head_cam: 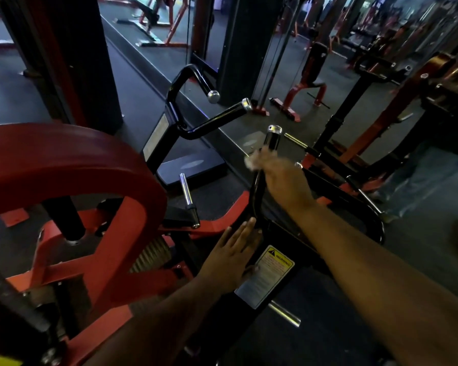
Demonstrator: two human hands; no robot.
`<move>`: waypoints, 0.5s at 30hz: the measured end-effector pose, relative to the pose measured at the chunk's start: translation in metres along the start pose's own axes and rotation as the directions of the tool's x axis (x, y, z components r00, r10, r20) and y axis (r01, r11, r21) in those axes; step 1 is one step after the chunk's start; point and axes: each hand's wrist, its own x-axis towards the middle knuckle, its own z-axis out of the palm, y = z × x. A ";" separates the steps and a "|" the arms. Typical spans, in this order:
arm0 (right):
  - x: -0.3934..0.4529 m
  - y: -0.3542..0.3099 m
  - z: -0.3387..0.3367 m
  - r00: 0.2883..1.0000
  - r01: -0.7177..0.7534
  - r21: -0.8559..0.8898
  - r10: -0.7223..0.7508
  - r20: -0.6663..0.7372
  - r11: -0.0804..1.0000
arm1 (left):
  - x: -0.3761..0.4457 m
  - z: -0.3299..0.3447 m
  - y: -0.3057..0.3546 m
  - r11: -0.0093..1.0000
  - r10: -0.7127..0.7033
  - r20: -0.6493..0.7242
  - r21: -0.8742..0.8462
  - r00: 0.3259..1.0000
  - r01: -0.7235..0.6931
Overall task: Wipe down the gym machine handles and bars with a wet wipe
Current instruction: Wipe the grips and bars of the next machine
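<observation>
A black handle bar [271, 140] with a chrome end cap rises at the middle of the head view. My right hand [283, 180] is wrapped round this bar below the cap and holds a crumpled white wet wipe [251, 162] against it; the hand is blurred. My left hand [232, 256] lies flat with straight fingers on the machine's black frame, next to the bar's lower bend. A second black handle [217, 118] with two chrome-capped ends stands farther back on the left.
A red padded seat [64, 159] fills the left. A warning label [269, 276] is stuck on the black frame [310, 249]. A chrome peg [187, 191] stands on the red frame. Other red and black machines and a person's legs [413, 186] are at the right.
</observation>
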 end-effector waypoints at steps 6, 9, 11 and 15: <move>-0.014 0.003 0.026 0.978 0.159 -0.215 -0.124 0.167 0.964 | -0.008 0.003 0.005 1.000 0.007 0.017 -0.016 1.000 -0.007; -0.058 0.008 0.027 0.965 0.175 -0.042 -0.163 0.207 0.984 | -0.013 0.002 0.001 1.000 0.015 0.016 -0.010 1.000 -0.015; -0.084 0.011 0.024 0.932 0.208 0.022 -0.205 0.298 0.978 | -0.018 -0.003 -0.003 0.999 0.029 -0.032 -0.030 0.999 -0.030; -0.100 0.009 0.002 0.848 0.265 0.090 -0.277 0.452 0.960 | -0.021 -0.015 -0.015 0.997 -0.015 -0.086 -0.082 0.996 0.008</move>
